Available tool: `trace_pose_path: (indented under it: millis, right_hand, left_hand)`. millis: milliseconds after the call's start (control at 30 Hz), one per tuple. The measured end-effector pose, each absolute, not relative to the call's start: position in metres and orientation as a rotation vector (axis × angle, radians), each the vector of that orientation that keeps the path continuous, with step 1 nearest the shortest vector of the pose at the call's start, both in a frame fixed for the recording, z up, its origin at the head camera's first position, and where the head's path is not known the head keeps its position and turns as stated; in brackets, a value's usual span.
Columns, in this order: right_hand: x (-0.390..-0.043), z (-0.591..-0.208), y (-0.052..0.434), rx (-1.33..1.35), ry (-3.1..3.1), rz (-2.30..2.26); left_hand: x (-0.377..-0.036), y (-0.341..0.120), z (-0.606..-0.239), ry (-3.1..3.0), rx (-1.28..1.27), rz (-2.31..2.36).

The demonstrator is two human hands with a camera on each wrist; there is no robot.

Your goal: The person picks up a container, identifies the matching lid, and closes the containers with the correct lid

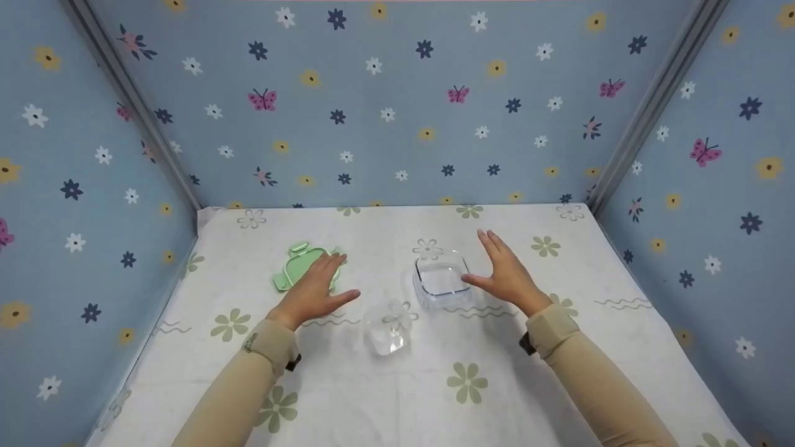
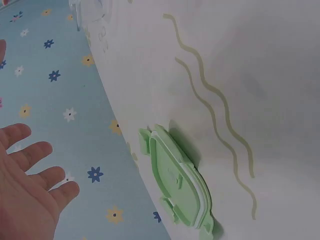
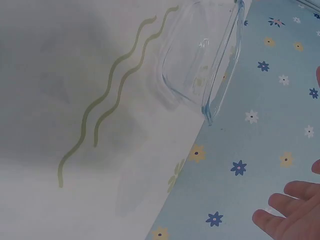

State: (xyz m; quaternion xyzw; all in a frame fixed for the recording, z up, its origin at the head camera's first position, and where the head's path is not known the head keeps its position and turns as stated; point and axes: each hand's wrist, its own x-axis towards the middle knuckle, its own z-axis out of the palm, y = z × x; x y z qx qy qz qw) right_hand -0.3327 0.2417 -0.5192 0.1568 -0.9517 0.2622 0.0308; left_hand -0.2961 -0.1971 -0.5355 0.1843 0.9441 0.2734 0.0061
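Observation:
My left hand (image 1: pixel 317 292) hovers over a green snap-on lid (image 2: pixel 180 177), fingers spread and nothing held. In the head view it covers part of the lid, whose locking tabs stick out at the sides. My right hand (image 1: pixel 506 276), also spread and holding nothing, is at the right side of a clear square glass container (image 3: pixel 202 55). Its thumb overlaps the container's bluish rim in the head view. Between the hands and closer to me stands a smaller clear, see-through piece (image 1: pixel 388 332) with rounded corners.
A white cloth (image 1: pixel 410 403) printed with green flowers and wavy lines covers the table. Blue flowered panels (image 1: pixel 385 112) rise behind it and on both sides, with grey posts (image 1: pixel 658 105) at the back corners.

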Motion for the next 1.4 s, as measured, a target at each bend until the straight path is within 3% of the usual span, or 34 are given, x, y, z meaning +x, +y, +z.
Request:
trace_pose_path:
  millis: [1400]
  right_hand:
    - [-0.311, -0.533, 0.209, 0.655, -2.879, 1.322]
  left_hand:
    - [-0.277, -0.188, -0.554, 2.639, 0.477, 1.224]
